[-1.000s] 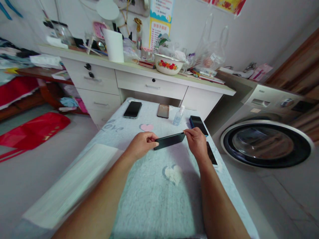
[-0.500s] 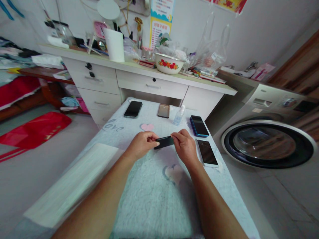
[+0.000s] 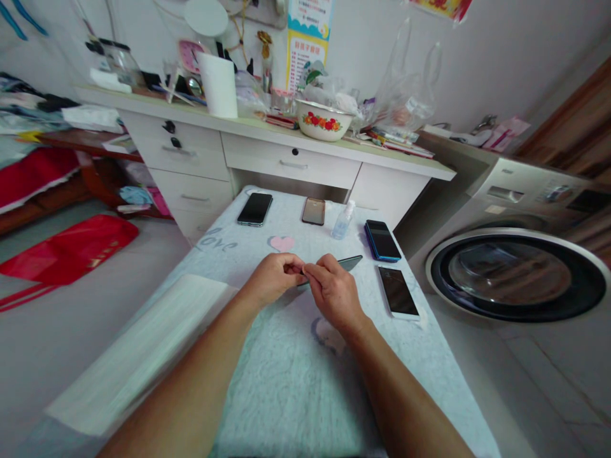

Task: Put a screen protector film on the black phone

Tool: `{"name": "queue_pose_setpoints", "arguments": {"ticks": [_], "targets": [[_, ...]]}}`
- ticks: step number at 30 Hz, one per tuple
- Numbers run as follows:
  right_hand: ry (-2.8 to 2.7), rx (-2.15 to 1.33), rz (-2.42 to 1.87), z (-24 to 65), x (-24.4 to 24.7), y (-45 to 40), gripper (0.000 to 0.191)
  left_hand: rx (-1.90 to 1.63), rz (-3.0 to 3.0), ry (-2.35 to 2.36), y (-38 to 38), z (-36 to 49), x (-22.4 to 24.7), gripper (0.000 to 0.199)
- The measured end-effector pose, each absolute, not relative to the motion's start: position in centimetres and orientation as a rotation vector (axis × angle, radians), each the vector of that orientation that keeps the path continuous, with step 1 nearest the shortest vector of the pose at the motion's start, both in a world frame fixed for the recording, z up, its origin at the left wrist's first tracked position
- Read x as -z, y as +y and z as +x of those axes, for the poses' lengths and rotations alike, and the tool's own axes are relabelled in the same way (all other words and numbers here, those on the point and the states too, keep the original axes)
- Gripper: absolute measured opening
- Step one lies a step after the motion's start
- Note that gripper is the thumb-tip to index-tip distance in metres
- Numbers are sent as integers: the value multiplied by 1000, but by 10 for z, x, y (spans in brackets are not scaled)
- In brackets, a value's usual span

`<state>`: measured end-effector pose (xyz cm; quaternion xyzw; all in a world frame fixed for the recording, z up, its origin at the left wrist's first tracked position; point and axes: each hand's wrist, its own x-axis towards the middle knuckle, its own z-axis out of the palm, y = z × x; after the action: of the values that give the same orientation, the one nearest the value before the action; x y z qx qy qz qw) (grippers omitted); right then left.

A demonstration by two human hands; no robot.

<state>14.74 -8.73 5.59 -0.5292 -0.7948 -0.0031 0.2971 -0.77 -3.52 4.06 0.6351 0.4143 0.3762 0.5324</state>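
Over the middle of the table, my left hand point(image 3: 277, 275) is closed on the near left end of a dark, thin smartphone point(image 3: 352, 262). The phone's far end sticks out to the right, beyond my right hand point(image 3: 333, 287), which hides most of it. My right thumb and fingers are pinched at the same end, against my left fingertips. Exactly which part they grip is hidden. Closest on the right lie a white phone point(image 3: 398, 292) with a dark screen and a blue-edged phone point(image 3: 382, 240). A clear spray bottle point(image 3: 342, 221) stands beyond my hands.
Farther back on the cloth-covered table point(image 3: 296, 394) lie another black phone point(image 3: 255, 208) and a brownish phone case point(image 3: 314, 211). White folded paper point(image 3: 143, 350) lies along the left edge. A drawer desk point(image 3: 291, 159) is ahead, a washing machine point(image 3: 515, 273) to the right.
My right hand has moved left along the phone, from its right end to beside my left hand. The phone has turned so its right end points up and away. My left hand has barely moved.
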Motion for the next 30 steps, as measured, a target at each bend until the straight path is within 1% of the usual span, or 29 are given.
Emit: {"name": "queue_pose_setpoints", "arguments": {"ticks": [18, 25, 30], "targets": [[-2114, 10, -1446, 152, -61, -87, 24, -878, 1517, 1002, -35, -8, -41, 17], [-2176, -6, -1404, 142, -61, -89, 28, -870, 1565, 1005, -33, -9, -36, 12], [-2146, -10, -1421, 148, -61, -87, 27, -858, 1531, 985, -33, -10, -38, 13]]}}
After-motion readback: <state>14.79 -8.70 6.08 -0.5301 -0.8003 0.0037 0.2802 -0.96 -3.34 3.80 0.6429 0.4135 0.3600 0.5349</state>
